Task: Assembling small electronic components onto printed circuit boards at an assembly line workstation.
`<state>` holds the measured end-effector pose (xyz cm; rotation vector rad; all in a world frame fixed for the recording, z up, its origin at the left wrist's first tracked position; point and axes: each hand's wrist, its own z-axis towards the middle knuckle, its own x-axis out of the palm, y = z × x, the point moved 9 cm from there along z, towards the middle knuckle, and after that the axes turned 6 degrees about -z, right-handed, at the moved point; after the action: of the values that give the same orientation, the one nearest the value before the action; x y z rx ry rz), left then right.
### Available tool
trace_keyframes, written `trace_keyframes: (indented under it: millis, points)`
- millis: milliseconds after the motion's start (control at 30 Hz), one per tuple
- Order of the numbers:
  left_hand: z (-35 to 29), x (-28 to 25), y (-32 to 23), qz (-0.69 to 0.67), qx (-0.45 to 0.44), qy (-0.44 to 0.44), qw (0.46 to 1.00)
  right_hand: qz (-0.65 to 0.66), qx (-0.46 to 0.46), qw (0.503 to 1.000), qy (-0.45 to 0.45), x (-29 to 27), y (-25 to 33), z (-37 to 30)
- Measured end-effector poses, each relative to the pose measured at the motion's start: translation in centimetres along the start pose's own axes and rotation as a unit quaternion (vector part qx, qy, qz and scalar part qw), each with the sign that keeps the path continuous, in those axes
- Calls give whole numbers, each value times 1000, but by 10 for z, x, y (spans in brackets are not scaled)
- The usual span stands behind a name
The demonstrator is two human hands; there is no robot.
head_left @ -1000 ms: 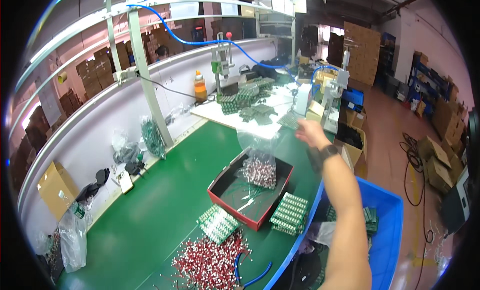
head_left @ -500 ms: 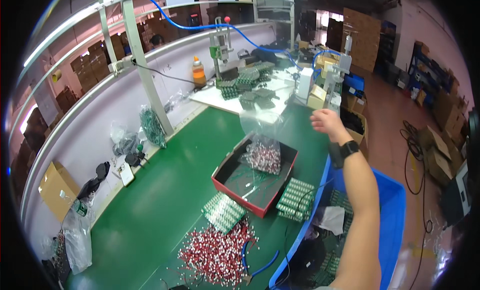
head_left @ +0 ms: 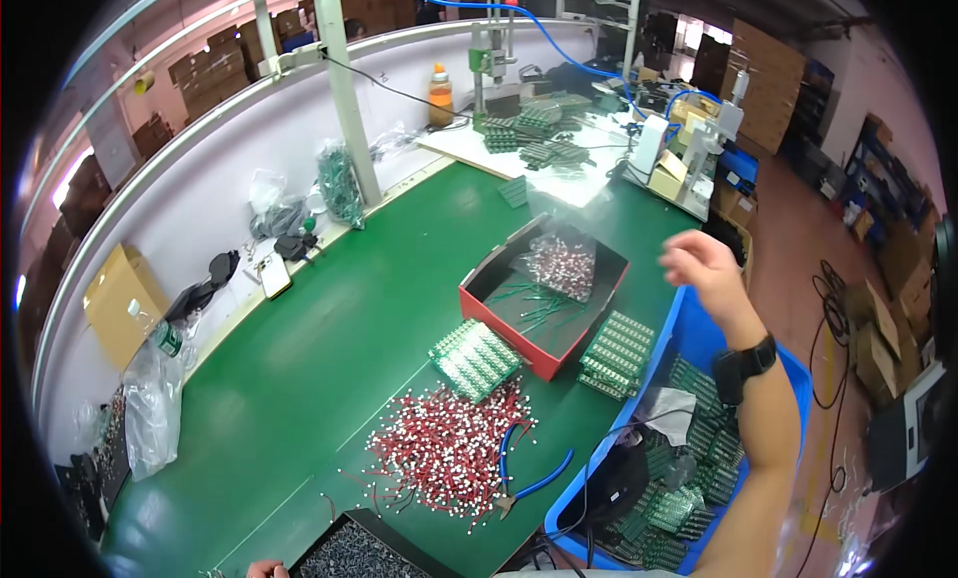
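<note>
My right hand [head_left: 707, 271] hangs over the far end of the blue bin [head_left: 591, 470], fingers loosely bent and slightly apart, with nothing visible in them. A dark watch [head_left: 745, 367] is on that wrist. Only a bit of my left hand [head_left: 267, 570] shows at the bottom edge, left of a black tray [head_left: 404, 548] of small dark parts; its grip is hidden. Before me lies a heap of red wires with white connectors [head_left: 449, 448], blue-handled cutters [head_left: 539, 478] beside it. Green circuit panels [head_left: 477, 361] lie behind the heap, and more panels [head_left: 619, 354] stand near the bin.
A red-sided box [head_left: 544, 357] holds a clear bag of wires [head_left: 561, 264] and loose green wires. Single green panel [head_left: 514, 191] lies on the green mat. Farther back are piled panels [head_left: 539, 124], an orange bottle [head_left: 440, 97] and a bench press [head_left: 491, 59].
The view has shifted, bringing my left hand's fingertips and the black tray into sight. My right hand's fingers have loosened. A lone green panel now shows on the mat behind the red box.
</note>
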<state>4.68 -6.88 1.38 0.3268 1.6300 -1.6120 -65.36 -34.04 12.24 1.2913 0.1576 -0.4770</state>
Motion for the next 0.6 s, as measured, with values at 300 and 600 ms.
trace_keyframes:
  millis: [300,600]
  points:
    - [-3,13,15,21,-12,40,999,-394,-160,865,268,269,27,214]
    - [11,13,-26,95,63,100,988,-517,163,806,240,216,-142,336]
